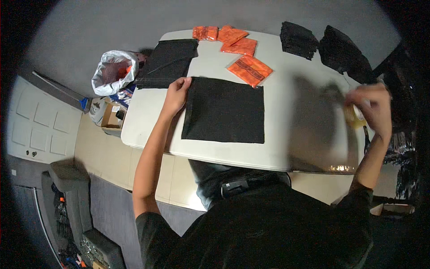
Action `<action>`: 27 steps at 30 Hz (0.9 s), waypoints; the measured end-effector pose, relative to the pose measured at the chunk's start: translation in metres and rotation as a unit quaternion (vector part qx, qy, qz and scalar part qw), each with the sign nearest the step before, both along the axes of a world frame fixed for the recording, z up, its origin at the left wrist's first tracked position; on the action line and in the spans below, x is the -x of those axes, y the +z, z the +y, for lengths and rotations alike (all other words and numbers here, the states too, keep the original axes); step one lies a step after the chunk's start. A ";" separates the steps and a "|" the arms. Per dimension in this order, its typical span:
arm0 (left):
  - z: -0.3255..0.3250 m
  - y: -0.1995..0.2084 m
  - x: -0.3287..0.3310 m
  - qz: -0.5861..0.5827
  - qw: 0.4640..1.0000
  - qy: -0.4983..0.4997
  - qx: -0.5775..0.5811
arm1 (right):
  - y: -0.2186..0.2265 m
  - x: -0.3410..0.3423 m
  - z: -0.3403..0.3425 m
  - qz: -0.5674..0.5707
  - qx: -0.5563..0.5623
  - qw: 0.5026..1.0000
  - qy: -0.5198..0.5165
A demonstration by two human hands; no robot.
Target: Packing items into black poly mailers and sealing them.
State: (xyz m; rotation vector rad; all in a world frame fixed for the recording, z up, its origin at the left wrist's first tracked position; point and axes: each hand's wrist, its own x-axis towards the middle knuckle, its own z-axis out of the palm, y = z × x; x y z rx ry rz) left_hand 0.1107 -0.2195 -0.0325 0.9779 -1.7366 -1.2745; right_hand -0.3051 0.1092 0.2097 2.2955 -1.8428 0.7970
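A flat black rectangular piece [225, 111], fabric or a soft bag, lies spread in front of me on the white table [215, 152]. My left hand [178, 95] is closed on its upper left corner, thumb and fingers pinched together. Off at the table's right end, my right hand [372, 105] is bent downward and smeared by motion. Just beside its fingers is a yellowish round thing [355, 117], which looks like a roll of tape. Whether the fingers hold it, I cannot make out.
Several orange packets in clear wrap [251, 70] lie beyond the black piece. Another black piece [169, 62] is at the far left, with more black pieces [299, 40] at the far right. A lined bin [114, 74] and a cardboard box [112, 117] stand left of the table.
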 end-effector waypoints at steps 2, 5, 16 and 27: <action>-0.001 -0.002 -0.012 -0.031 0.999 0.012 -0.011 | -0.022 0.023 -0.030 -0.062 -0.046 0.994 -0.082; 0.001 0.001 -0.007 -0.004 0.999 0.014 -0.038 | -0.058 0.088 -0.057 -0.048 -0.073 0.981 -0.171; 0.076 0.051 -0.042 -0.071 0.973 0.053 -0.212 | -0.151 0.209 -0.128 0.227 -0.319 0.805 -0.447; 0.151 0.064 -0.024 -0.316 0.941 0.107 0.059 | -0.190 -0.140 -0.246 -0.017 -0.070 0.961 0.266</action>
